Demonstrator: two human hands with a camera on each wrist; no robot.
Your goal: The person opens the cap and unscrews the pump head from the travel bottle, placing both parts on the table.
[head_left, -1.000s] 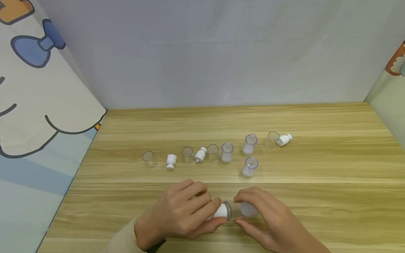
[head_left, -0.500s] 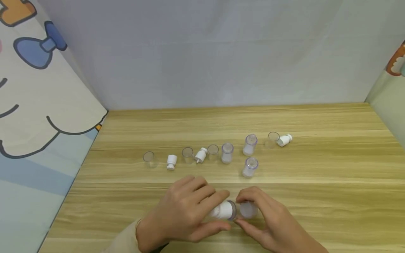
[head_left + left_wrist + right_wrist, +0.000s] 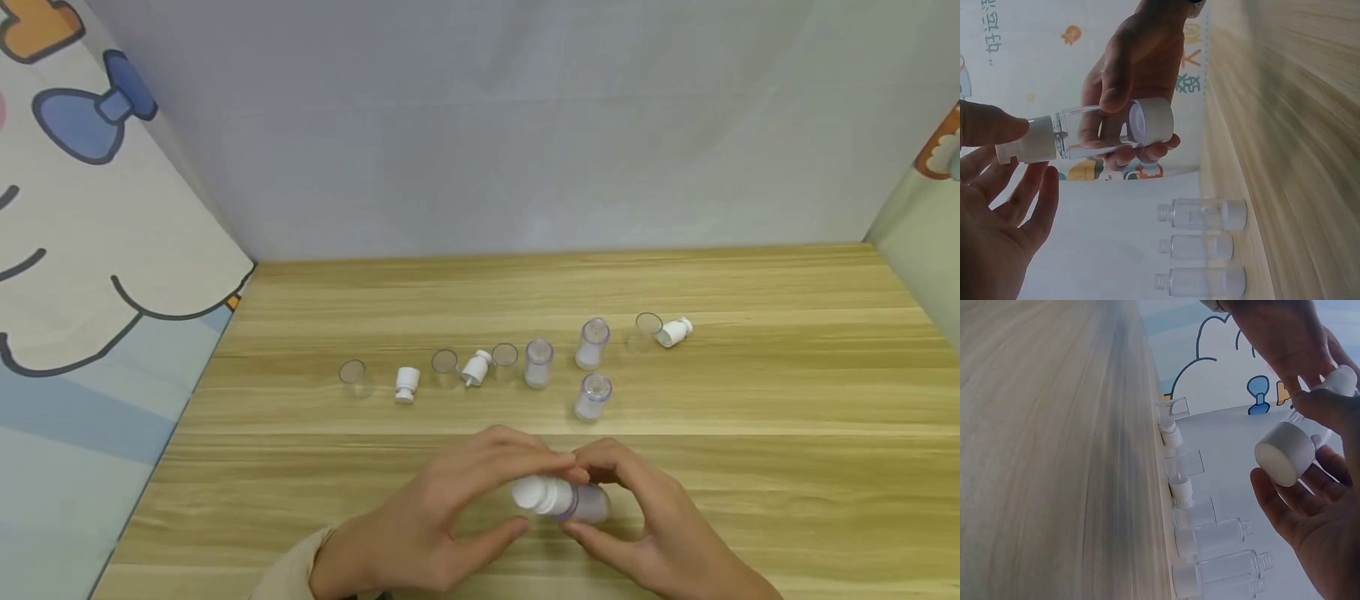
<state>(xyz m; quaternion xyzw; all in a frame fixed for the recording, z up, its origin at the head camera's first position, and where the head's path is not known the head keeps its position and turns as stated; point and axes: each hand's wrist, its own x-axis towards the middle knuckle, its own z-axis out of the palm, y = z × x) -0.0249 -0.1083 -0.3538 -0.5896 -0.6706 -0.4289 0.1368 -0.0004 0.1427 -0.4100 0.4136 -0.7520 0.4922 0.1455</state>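
My right hand grips a clear bottle with a white base, fingers and thumb around its body. At the bottle's neck sits a white pump head, pointing left and tilted in the head view. My left hand is around this pump head: its nearly straight fingers reach along the far side, while the thumb stands a little apart on the near side in the head view. In the left wrist view the left thumb overlaps the pump head. Both hands are above the wooden table.
Three bottles without tops stand beyond the hands, among them a front one. Several clear caps, including the leftmost cap, stand in a loose row. Between them lie white pump heads, one by the left cap and one far right.
The pump head has come up against the bottle's neck from the left. My left hand has shifted right, fingers straightening and thumb moving off. The right hand has hardly moved.
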